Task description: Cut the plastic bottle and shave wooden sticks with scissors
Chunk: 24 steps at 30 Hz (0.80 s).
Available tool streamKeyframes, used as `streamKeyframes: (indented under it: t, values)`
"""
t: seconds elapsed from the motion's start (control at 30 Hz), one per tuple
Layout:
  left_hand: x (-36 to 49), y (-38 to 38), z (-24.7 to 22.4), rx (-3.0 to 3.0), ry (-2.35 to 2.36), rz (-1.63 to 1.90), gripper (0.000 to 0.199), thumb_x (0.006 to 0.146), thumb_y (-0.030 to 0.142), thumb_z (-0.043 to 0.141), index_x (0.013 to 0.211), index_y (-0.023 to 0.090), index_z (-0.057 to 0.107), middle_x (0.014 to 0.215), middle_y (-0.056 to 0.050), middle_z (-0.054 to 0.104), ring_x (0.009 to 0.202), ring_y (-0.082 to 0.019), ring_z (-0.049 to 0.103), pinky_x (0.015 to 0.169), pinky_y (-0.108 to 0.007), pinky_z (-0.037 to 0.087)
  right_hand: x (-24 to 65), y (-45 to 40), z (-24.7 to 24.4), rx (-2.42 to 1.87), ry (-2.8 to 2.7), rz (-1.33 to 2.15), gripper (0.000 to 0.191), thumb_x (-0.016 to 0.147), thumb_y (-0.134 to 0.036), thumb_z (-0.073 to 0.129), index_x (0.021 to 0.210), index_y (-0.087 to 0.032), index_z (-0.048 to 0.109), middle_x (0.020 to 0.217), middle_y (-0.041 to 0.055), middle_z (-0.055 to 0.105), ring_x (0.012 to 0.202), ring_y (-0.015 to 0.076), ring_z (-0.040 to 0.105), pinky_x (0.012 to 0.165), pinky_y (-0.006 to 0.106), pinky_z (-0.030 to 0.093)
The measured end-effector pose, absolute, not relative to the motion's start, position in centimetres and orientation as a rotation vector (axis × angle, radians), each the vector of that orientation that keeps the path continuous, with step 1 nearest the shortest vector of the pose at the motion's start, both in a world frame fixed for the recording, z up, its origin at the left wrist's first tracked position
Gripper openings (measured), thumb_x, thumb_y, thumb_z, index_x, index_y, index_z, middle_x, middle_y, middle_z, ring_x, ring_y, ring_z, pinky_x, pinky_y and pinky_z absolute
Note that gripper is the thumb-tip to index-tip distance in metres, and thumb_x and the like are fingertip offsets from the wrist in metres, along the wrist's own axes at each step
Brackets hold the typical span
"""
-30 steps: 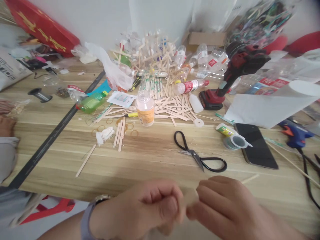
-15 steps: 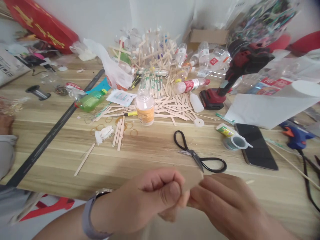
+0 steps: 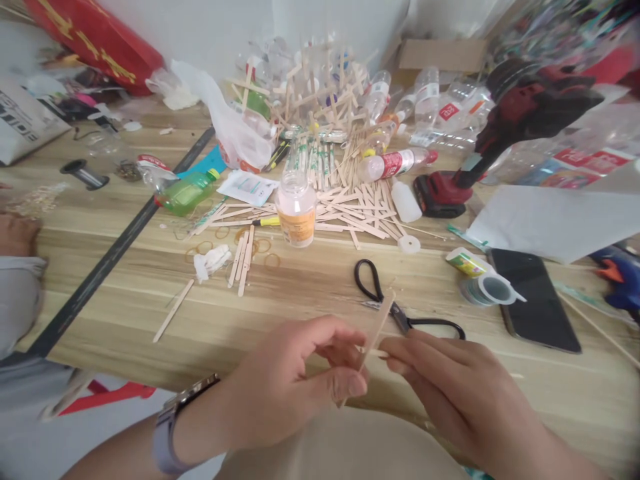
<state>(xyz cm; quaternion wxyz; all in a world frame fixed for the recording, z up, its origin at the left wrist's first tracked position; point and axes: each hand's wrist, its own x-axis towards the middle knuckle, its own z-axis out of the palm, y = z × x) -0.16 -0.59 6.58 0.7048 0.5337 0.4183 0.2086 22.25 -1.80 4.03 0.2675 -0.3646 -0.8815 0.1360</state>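
My left hand point(image 3: 300, 383), with a watch on its wrist, pinches a flat wooden craft stick point(image 3: 377, 327) between thumb and fingers. The stick stands tilted, its upper end leaning right. From the other side, my right hand point(image 3: 450, 387) closes on a narrow pale wooden stick point(image 3: 374, 352), which meets the craft stick near its middle. Most of this second piece is hidden by the fingers, so I cannot tell whether the two are joined. Just beyond my hands lie black-handled scissors point(image 3: 400, 317) on the wooden table, partly covered by the right hand.
A clear jar point(image 3: 296, 213) stands before a pile of craft sticks point(image 3: 350, 207). Rightward are a red cordless tool point(image 3: 445, 193), a roll of tape point(image 3: 493, 290), a phone point(image 3: 535, 300) and a blue glue gun point(image 3: 623, 273). Another person's hand point(image 3: 17, 233) rests at the left edge.
The craft stick has turned from flat side facing me to nearly edge-on and tilted up. My left fingers have loosened from a fist to a pinch. The view has shifted slightly.
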Motion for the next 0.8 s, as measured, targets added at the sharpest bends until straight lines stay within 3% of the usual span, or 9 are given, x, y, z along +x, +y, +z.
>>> streamKeyframes:
  t: [0.17, 0.3, 0.37, 0.53, 0.7, 0.8]
  values:
    - [0.5, -0.7, 6.6, 1.229, 1.011, 0.453, 0.031, 0.083, 0.029, 0.068, 0.114, 0.024, 0.065, 0.088, 0.001, 0.069, 0.086, -0.015, 0.063, 0.072, -0.024, 0.049, 22.0, -1.5, 4.0, -0.996, -2.424, 0.026, 0.018, 0.099, -0.014, 0.037, 0.09, -0.02, 0.051, 0.058, -0.0049, 0.05, 0.046, 0.0109, 0.045, 0.045, 0.025, 0.029]
    - [1.1, -0.6, 5.8, 1.064, 0.965, 0.477, 0.026, 0.086, 0.028, 0.063, 0.111, 0.022, 0.063, 0.075, 0.003, 0.065, 0.069, -0.011, 0.061, 0.063, -0.022, 0.048, 21.7, -1.3, 3.8, -1.036, -2.403, -0.134, 0.019, 0.099, -0.012, 0.037, 0.089, -0.019, 0.052, 0.065, -0.0003, 0.057, 0.057, 0.0143, 0.05, 0.054, 0.028, 0.035]
    - [1.4, -0.3, 5.2, 0.965, 0.907, 0.52, 0.027, 0.086, 0.029, 0.062, 0.111, 0.019, 0.061, 0.069, 0.003, 0.063, 0.061, -0.01, 0.059, 0.06, -0.023, 0.047, 21.7, -1.2, 3.6, -1.027, -2.394, -0.209, 0.016, 0.095, -0.009, 0.041, 0.099, -0.015, 0.056, 0.074, 0.0037, 0.062, 0.064, 0.0169, 0.052, 0.059, 0.031, 0.038]
    - [1.9, 0.2, 4.5, 0.875, 0.814, 0.604, 0.04, 0.084, 0.04, 0.066, 0.112, 0.013, 0.059, 0.067, 0.001, 0.063, 0.056, -0.01, 0.055, 0.057, -0.024, 0.044, 21.5, -0.7, 3.1, -0.985, -2.487, -0.277, 0.038, 0.09, -0.004, 0.043, 0.127, -0.007, 0.049, 0.08, 0.0055, 0.063, 0.069, 0.0181, 0.055, 0.06, 0.031, 0.041]
    - [2.0, -0.2, 4.4, 0.858, 0.744, 0.612, 0.055, 0.081, 0.053, 0.068, 0.117, 0.013, 0.058, 0.067, 0.001, 0.061, 0.057, -0.01, 0.054, 0.059, -0.025, 0.045, 21.8, -0.7, 2.8, -1.068, -2.449, -0.239, 0.043, 0.093, -0.008, 0.04, 0.135, -0.01, 0.046, 0.075, 0.0026, 0.062, 0.063, 0.0147, 0.057, 0.054, 0.027, 0.043]
    - [2.2, -0.3, 4.0, 1.019, 0.794, 0.729, 0.048, 0.088, 0.056, 0.056, 0.114, 0.015, 0.062, 0.084, -0.005, 0.066, 0.078, -0.015, 0.061, 0.075, -0.03, 0.048, 21.5, -0.4, 3.6, -1.163, -2.247, 0.065, 0.032, 0.095, -0.012, 0.041, 0.122, -0.019, 0.056, 0.083, 0.0045, 0.067, 0.071, 0.016, 0.064, 0.058, 0.027, 0.047]
